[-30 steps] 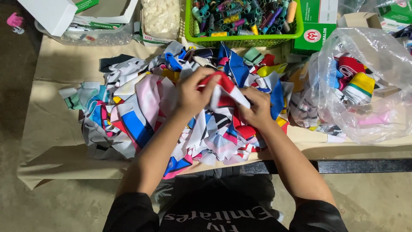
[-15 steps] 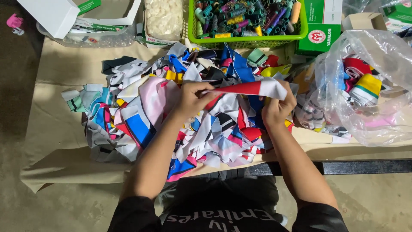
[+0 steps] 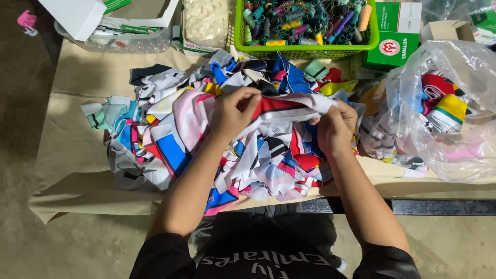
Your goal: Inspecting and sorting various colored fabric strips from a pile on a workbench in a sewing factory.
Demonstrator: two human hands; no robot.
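Left hand (image 3: 231, 114) closed around one end of a red and white strip of cloth (image 3: 289, 106), fingers (image 3: 247, 98) curled over the top edge and pinching it. Right hand (image 3: 335, 129) gripping the other end, fingers folded tight on the cloth. Strip stretched flat between the two hands, held just above a big heap of cloth scraps (image 3: 175, 134) in many colours: pink, blue, white, black, yellow, red. Heap spread across the middle of the bench (image 3: 72, 170), covered in tan paper. To the right of the heap, touching it, a clear plastic bag (image 3: 454, 119) stuffed with more scraps. Behind the heap, a green basket (image 3: 310, 49) full of thread spools, a green box (image 3: 395, 39) beside it, and a clear tray (image 3: 129, 41) with papers at far left.
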